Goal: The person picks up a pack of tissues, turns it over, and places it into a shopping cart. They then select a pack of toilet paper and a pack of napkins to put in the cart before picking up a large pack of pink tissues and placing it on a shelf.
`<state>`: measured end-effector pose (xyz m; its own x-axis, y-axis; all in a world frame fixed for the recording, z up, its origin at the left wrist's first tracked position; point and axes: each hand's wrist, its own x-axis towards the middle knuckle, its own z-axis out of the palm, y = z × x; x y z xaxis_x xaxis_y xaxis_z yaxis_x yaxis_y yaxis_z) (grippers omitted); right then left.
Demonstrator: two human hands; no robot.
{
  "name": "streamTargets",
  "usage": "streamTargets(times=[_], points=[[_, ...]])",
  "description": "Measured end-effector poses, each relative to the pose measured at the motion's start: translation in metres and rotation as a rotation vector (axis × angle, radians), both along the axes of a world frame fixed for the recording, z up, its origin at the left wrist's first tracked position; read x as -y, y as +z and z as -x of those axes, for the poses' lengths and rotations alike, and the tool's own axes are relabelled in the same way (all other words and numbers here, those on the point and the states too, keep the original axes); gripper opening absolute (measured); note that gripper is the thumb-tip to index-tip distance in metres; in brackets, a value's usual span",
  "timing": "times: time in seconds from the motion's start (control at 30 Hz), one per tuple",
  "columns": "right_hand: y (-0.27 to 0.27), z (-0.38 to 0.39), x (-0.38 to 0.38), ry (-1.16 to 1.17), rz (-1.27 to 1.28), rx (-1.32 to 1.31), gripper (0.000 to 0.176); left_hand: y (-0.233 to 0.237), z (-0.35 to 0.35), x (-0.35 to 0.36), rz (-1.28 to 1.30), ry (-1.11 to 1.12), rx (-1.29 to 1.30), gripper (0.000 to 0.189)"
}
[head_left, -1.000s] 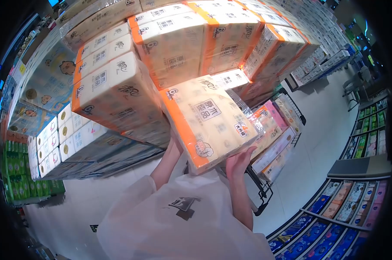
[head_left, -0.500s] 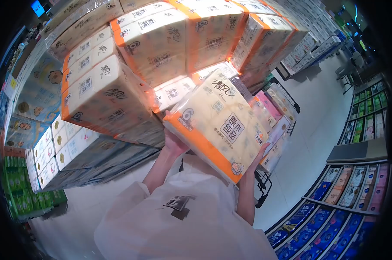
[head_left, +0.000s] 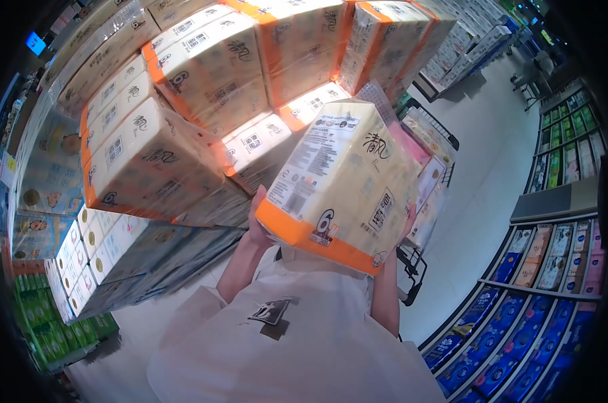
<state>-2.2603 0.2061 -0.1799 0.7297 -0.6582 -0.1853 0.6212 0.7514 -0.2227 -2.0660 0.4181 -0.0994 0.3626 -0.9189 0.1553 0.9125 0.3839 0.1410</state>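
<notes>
A large cream tissue pack with an orange band is held up in front of my chest. It is tilted, so a side panel with small print and a barcode faces me beside its front. My left hand grips its left edge, with the fingers partly behind the wrap. At the right edge, my right hand holds the other side, and most of its fingers are hidden by the pack. Just beyond it stands a stack of matching tissue packs, with one lower pack brightly lit.
Behind the held pack on the right is a shopping cart with a pink package and others in it. Shelves of blue packs line the right side. Green packs stand low on the left. A pale aisle floor runs between.
The tissue pack has been turned in my hands, bringing its printed side panel with the barcode into view. Both hands still hold it.
</notes>
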Motion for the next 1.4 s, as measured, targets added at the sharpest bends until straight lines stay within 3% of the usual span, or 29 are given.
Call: streamTargets(times=[0.13, 0.23, 0.33, 0.37, 0.43, 0.5, 0.57, 0.67, 0.77, 0.87, 0.97, 1.07, 1.17, 1.23, 1.3, 1.37, 1.4], points=[[0.002, 0.002, 0.0, -0.011, 0.0, -0.018, 0.065, 0.0, -0.001, 0.0, -0.071, -0.007, 0.03, 0.085], [0.006, 0.004, 0.0, -0.03, 0.012, -0.065, 0.065, 0.005, -0.005, 0.002, -0.105, -0.016, 0.051, 0.075], [0.016, 0.011, 0.001, -0.071, 0.033, -0.158, 0.064, 0.059, 0.008, 0.027, -0.5, 0.336, 0.197, 0.073], [0.02, 0.015, 0.002, -0.084, 0.05, -0.21, 0.064, 0.054, 0.001, 0.023, -0.46, 0.317, 0.358, 0.077], [0.031, 0.022, -0.001, -0.106, 0.075, -0.323, 0.064, 0.042, -0.004, 0.031, -0.292, 0.414, 0.15, 0.068], [0.044, 0.029, -0.003, -0.105, 0.108, -0.457, 0.064, 0.036, -0.01, 0.03, -0.312, 0.483, 0.197, 0.064], [0.058, 0.034, -0.009, -0.087, 0.146, -0.567, 0.064, 0.035, -0.014, 0.02, -0.484, 0.534, 0.518, 0.062], [0.071, 0.039, -0.013, -0.053, 0.19, -0.694, 0.063, 0.041, -0.015, 0.027, -0.659, 0.634, 0.528, 0.064], [0.081, 0.041, -0.017, -0.019, 0.219, -0.786, 0.063, 0.017, -0.027, 0.017, -0.773, 0.594, 0.519, 0.07], [0.086, 0.04, -0.015, 0.012, 0.241, -0.851, 0.063, 0.03, -0.02, 0.03, -0.818, 0.555, 0.545, 0.074], [0.089, 0.036, -0.011, 0.038, 0.291, -0.888, 0.063, 0.012, -0.029, 0.025, -0.82, 0.546, 0.646, 0.082], [0.09, 0.03, -0.005, 0.045, 0.377, -0.972, 0.063, 0.0, -0.028, 0.007, -0.763, 0.578, 0.469, 0.089], [0.068, 0.035, 0.006, 0.142, 0.506, -1.03, 0.065, -0.031, -0.054, -0.029, -0.46, 0.489, 0.811, 0.093], [0.082, 0.039, 0.008, 0.377, 0.541, -1.055, 0.076, -0.096, -0.084, -0.09, -0.736, 0.534, 0.991, 0.09], [0.059, 0.029, -0.01, 0.163, 0.517, -1.022, 0.08, -0.115, -0.098, -0.12, -0.827, 0.495, 1.085, 0.088], [0.052, 0.022, -0.017, 0.055, 0.529, -0.888, 0.085, -0.098, -0.094, -0.106, -0.826, 0.488, 1.094, 0.086], [0.052, 0.016, -0.02, 0.014, 0.428, -0.756, 0.075, -0.069, -0.075, -0.083, -0.828, 0.517, 1.077, 0.085]])
